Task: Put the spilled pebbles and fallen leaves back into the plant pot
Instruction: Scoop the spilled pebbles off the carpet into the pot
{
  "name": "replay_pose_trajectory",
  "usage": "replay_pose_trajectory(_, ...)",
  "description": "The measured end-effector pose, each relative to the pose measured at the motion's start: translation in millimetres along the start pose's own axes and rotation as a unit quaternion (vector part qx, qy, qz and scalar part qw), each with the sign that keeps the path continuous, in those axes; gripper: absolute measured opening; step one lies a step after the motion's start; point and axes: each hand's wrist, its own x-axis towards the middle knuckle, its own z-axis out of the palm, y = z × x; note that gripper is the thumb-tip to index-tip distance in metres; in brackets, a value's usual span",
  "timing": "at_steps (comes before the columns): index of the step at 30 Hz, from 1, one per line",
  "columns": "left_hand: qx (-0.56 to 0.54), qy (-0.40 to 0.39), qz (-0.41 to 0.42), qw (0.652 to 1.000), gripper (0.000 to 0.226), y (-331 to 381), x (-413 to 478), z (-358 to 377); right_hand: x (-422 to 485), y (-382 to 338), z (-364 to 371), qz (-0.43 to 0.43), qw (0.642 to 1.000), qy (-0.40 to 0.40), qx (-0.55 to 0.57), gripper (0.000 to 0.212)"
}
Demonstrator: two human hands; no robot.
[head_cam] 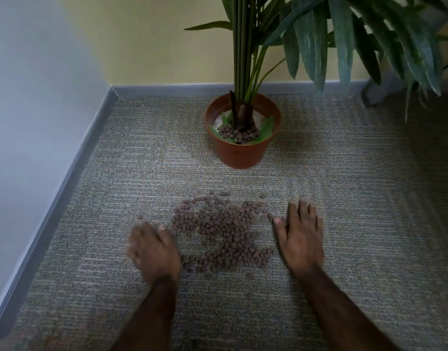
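Observation:
A patch of brown pebbles [225, 231] lies spread on the grey carpet in front of me. My left hand [154, 249] rests flat on the carpet at the patch's left edge, fingers apart, slightly blurred. At the right edge lies my right hand [300, 234], palm down with fingers apart, holding nothing. Beyond the patch stands the orange plant pot [243, 153], upright. Inside it are a small heap of pebbles [239, 134] and green leaves [264, 130] around the stems.
Two walls meet at the far left corner, with a grey skirting board [73, 171] along both. The plant's long green leaves [344, 39] hang over the upper right. A dark object [369, 95] stands at the far right by the wall.

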Motion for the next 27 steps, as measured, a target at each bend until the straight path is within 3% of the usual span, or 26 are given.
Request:
replay_pose_trajectory(3, -0.056, -0.043, 0.126, 0.989, 0.052, 10.1, -10.9, 4.4, -0.8, -11.5, 2.7, -0.049, 0.998, -0.017, 0.037, 0.073)
replay_pose_trajectory(5, -0.101, -0.020, 0.151, 0.983, 0.054, 13.8, -14.8, 0.3, 2.5, -13.0, -0.3, -0.067, 0.995, -0.007, 0.079, 0.071)
replay_pose_trajectory(9, -0.048, 0.060, 0.071, 0.995, 0.050, -3.7, 15.7, -17.8, 12.7, 4.2, -9.2, -0.024, 0.995, 0.035, 0.089, 0.067)
replay_pose_trajectory(12, 0.010, -0.019, 0.026, 0.999, 0.060, -21.3, 48.6, -26.0, 14.2, 13.0, -8.2, -0.012, 0.999, 0.013, 0.038, 0.063)
replay_pose_trajectory(15, 0.034, -0.084, 0.088, 0.992, 0.063, -17.3, 49.6, -18.1, 13.6, 11.4, -4.9, -0.021, 1.000, 0.007, 0.003, 0.063)
replay_pose_trajectory(18, -0.079, -0.089, 0.153, 0.981, 0.055, 6.6, 11.8, -16.6, 13.7, 11.1, -6.1, -0.015, 0.999, 0.012, 0.034, 0.062)
replay_pose_trajectory(21, -0.171, -0.009, 0.144, 0.975, 0.051, 27.0, -38.2, -18.3, 13.8, 14.5, -6.9, -0.008, 0.992, 0.038, 0.118, 0.061)
replay_pose_trajectory(24, -0.122, 0.022, 0.148, 0.981, 0.057, 21.8, -99.5, -17.8, 14.0, 13.6, -8.0, 0.003, 0.987, 0.060, 0.148, 0.060)
replay_pose_trajectory(27, -0.001, -0.069, 0.200, 0.977, 0.079, 1.9, -169.4, -11.8, 13.0, 11.7, -8.6, 0.011, 0.985, 0.068, 0.161, 0.060)
